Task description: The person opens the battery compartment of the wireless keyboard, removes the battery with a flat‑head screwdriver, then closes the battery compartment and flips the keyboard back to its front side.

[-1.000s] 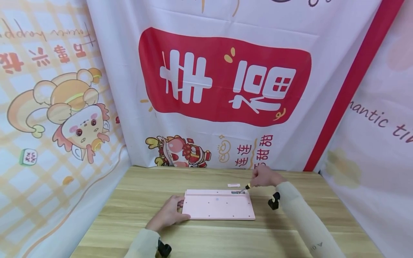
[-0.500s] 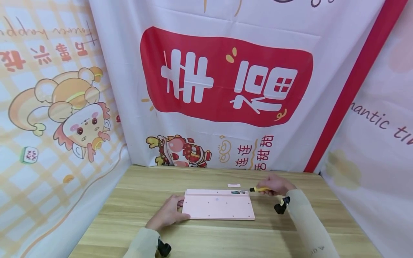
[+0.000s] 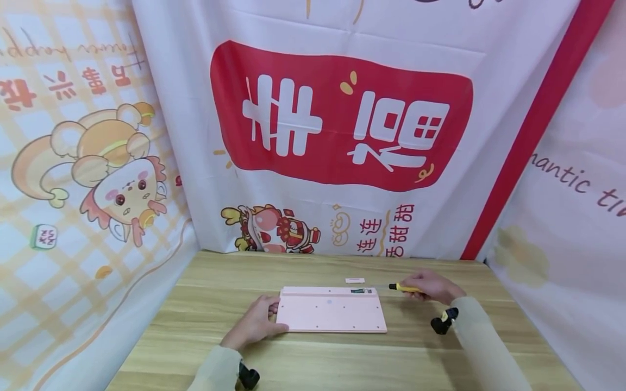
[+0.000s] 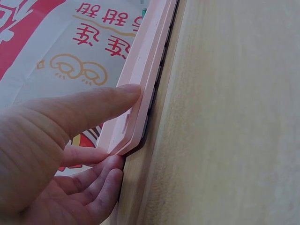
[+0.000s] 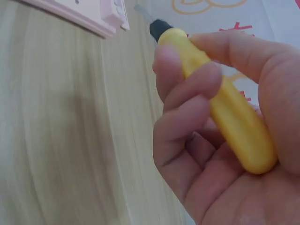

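Note:
A pink keyboard (image 3: 313, 312) lies face down on the table, small screw holes dotting its back. My left hand (image 3: 256, 323) grips its left end; in the left wrist view the thumb (image 4: 110, 101) lies along the edge and the fingers are at the corner. An open compartment (image 3: 362, 291) at the back right shows something green and metallic inside. To the right of the keyboard, my right hand (image 3: 430, 285) holds a screwdriver (image 5: 234, 117) by its yellow handle. Its shaft points left toward the compartment, apart from the keyboard in the right wrist view.
A small pink cover (image 3: 355, 281) lies on the wooden table (image 3: 342, 364), just behind the keyboard. Printed cloth (image 3: 342, 114) hangs behind the table and along both sides.
My right hand has drawn the screwdriver from the compartment off to the right, and the handle now lies flatter. The left hand and the keyboard have stayed in place.

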Tool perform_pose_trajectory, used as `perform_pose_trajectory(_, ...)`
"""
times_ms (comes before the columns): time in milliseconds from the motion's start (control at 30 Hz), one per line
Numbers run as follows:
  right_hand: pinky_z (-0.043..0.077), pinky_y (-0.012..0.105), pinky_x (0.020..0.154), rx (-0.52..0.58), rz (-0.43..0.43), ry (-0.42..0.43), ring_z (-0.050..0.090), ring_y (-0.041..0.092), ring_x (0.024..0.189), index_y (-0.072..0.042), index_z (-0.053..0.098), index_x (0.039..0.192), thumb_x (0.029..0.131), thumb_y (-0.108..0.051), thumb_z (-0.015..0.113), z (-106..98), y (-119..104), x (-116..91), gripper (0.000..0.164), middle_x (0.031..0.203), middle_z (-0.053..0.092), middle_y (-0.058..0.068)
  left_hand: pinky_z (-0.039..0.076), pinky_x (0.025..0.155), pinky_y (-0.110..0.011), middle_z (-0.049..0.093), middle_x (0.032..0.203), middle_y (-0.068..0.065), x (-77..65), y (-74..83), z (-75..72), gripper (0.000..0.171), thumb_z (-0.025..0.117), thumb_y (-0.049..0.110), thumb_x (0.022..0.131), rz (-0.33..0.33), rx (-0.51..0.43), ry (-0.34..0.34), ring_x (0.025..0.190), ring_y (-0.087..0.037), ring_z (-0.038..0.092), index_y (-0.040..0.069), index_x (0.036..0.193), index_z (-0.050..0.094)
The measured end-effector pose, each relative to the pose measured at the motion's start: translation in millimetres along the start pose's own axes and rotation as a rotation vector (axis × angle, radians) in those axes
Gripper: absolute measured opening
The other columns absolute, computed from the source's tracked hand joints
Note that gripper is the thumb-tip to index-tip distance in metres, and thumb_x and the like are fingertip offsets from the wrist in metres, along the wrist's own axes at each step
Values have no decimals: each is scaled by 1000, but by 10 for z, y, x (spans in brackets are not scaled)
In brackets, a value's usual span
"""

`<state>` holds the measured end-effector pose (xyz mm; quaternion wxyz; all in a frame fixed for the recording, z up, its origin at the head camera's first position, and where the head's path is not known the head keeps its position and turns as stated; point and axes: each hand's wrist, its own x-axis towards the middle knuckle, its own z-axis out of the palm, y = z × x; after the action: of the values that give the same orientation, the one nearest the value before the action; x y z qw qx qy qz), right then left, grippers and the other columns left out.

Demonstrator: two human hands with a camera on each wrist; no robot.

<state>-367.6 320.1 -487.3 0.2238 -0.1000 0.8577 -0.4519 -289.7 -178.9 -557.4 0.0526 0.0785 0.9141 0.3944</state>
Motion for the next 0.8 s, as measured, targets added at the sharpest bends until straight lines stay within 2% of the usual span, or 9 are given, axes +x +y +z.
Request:
perform_pose_trajectory(200,47,26,64,-72,-41,107,52,14,71,4,72,104,105,-29,66,-45,123,-161,34,78,63,3,57,102,-46,61,126,-7,-4,-2,2,85,96,35,76,-23,2,6,110,-18,59,2,146,59)
perform_pose_trajectory(333,42,25,62,-98,-32,208,50,13,71,3,72,104,102,-27,70,-27,244,-264,30,73,54,-1,57,102,-45,61,125,-7,-5,0,2,85,96,35,76,-17,-1,6,109,-19,59,2,145,59)
perform_pose_trajectory(467,40,24,62,-144,-5,320,50,14,75,0,73,101,99,-28,74,12,372,-333,29,78,59,2,57,100,-44,61,124,-7,-14,-1,-1,85,97,34,75,-1,-1,8,107,-18,58,1,144,60)
perform_pose_trajectory(567,41,23,63,-166,-23,399,51,13,77,-2,75,99,96,-28,77,42,465,-364,26,84,65,7,57,99,-43,62,123,-7,-19,0,1,85,97,33,75,3,-1,8,106,-18,58,0,144,60)
perform_pose_trajectory(700,41,22,64,-201,-53,459,51,10,76,-4,76,96,95,-27,79,74,547,-374,24,84,65,4,57,100,-44,61,122,-6,-25,14,-2,84,97,33,76,-3,-3,7,106,-18,58,1,144,60)
perform_pose_trajectory(800,40,23,64,-227,-38,470,50,13,78,-4,75,95,97,-27,77,93,583,-365,24,82,63,1,57,100,-45,61,123,-6,-24,20,-9,84,96,33,76,-5,-4,7,107,-18,58,1,145,59)
